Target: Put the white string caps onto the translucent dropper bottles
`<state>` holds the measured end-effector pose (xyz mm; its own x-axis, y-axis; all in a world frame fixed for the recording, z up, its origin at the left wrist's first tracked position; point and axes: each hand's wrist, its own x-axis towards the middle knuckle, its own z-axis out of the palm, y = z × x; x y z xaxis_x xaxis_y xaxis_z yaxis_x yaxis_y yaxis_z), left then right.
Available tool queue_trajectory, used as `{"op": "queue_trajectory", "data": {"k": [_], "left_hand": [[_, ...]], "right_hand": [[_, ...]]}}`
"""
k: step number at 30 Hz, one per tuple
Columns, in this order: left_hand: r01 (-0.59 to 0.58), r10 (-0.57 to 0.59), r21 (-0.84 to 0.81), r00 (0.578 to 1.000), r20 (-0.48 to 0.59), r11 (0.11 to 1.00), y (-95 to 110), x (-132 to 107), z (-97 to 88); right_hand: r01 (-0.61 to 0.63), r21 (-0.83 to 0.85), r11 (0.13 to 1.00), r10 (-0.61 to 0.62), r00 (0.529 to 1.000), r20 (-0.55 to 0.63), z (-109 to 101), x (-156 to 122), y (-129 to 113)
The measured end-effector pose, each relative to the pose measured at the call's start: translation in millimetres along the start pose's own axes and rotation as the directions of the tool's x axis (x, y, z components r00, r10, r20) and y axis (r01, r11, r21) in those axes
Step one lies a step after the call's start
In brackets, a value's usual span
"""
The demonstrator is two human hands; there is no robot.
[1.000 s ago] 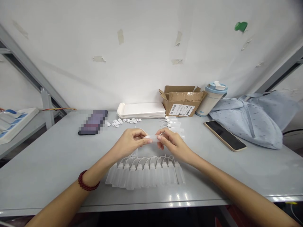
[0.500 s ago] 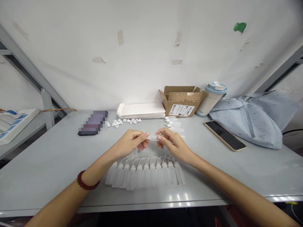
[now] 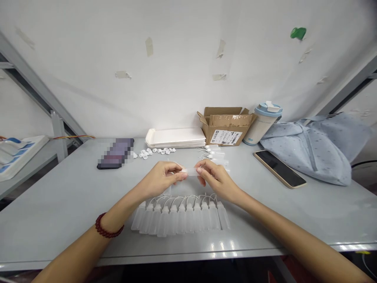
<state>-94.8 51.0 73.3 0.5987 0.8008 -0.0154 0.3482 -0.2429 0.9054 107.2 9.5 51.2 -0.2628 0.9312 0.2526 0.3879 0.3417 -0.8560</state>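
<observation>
Both hands meet above the middle of the grey table (image 3: 59,204) and hold one small translucent plastic bottle (image 3: 191,171) lying sideways between them. My left hand (image 3: 163,179) pinches its left end, where the cap sits. My right hand (image 3: 216,179) grips its right end with curled fingers. Just below the hands, a row of several capped translucent bottles (image 3: 181,216) lies side by side on the table. Beyond the hands lie several loose white caps (image 3: 154,151) and a few more loose bottles (image 3: 215,154).
A stack of white trays (image 3: 176,137), an open cardboard box (image 3: 226,125) and a lidded cup (image 3: 262,124) stand along the back wall. A phone (image 3: 279,169) and a light blue cloth bag (image 3: 318,147) lie at the right. A dark blurred item (image 3: 116,152) lies at the left.
The hands stay at the same spot with the bottle; only the fingers shift slightly on its ends. Nothing else moved.
</observation>
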Motion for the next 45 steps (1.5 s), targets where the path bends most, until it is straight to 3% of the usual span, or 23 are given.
{"op": "queue_trajectory", "data": {"k": [9,13,22,27,38,45], "left_hand": [[0.076,-0.077,0.011,0.992,0.104,0.997,-0.3,2.0,0.6],[0.092,-0.091,-0.013,0.993,0.070,0.996,-2.0,1.2,1.5],[0.090,-0.091,-0.051,0.996,-0.011,0.995,3.0,1.3,1.5],[0.104,-0.105,-0.060,0.994,-0.022,0.993,2.5,0.2,1.4],[0.013,-0.013,-0.007,1.000,-0.006,1.000,5.3,-1.5,3.1],[-0.105,0.120,0.241,0.991,-0.052,0.965,6.5,-5.8,7.8]], "right_hand": [[-0.005,0.086,0.996,0.010,0.999,-0.051,2.1,-0.3,2.2],[-0.013,0.099,0.995,0.016,1.000,-0.026,1.6,0.3,2.3],[0.067,-0.121,0.990,-0.074,0.996,-0.049,2.4,0.2,1.1],[0.109,-0.158,0.981,-0.121,0.990,-0.068,3.6,-0.1,2.1],[0.066,-0.147,0.987,-0.081,0.992,-0.096,0.6,-2.3,-0.6],[-0.074,0.073,0.995,0.079,0.995,-0.061,-1.0,0.3,-2.8]]}}
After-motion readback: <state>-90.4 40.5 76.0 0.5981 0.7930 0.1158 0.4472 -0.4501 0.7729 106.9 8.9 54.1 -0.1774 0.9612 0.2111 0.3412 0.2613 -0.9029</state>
